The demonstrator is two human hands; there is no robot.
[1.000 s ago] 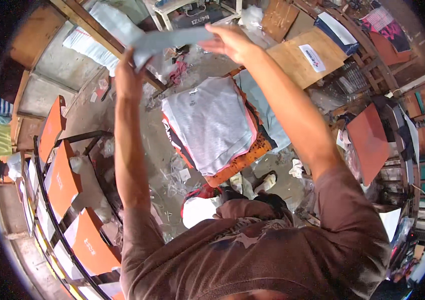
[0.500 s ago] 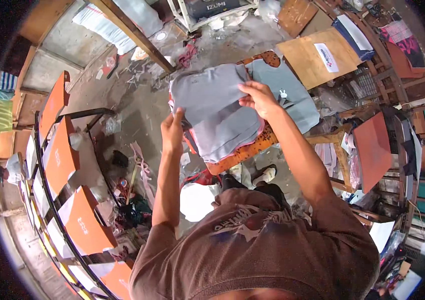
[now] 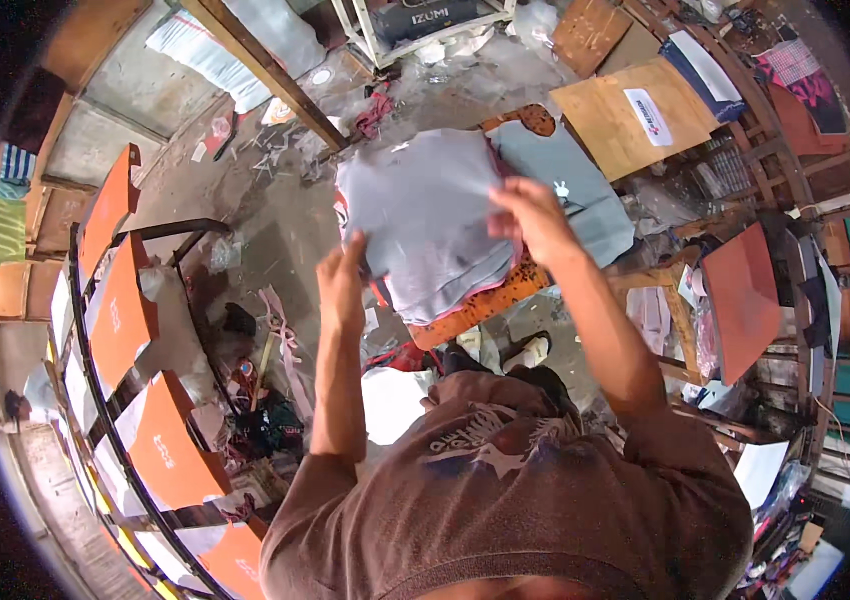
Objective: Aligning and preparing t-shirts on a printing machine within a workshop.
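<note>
the grey cloth (image 3: 425, 195) is lying on top of a pile on the orange spotted bench (image 3: 460, 320), and it is hiding most of the layers below; only some edges are showing. the left hand (image 3: 342, 285) is being at its left edge, the right hand (image 3: 537, 222) at its right edge. the right fingers are blurring, so i cannot tell if they are holding the cloth; for the left fingers i cannot tell either. a blue-grey garment (image 3: 595, 195) is lying to the right, partly covered by the pile. a wooden post (image 3: 265, 75) is standing before the pale cloths (image 3: 207, 58). the dark rim is cutting off the orange panels (image 3: 170, 440).
</note>
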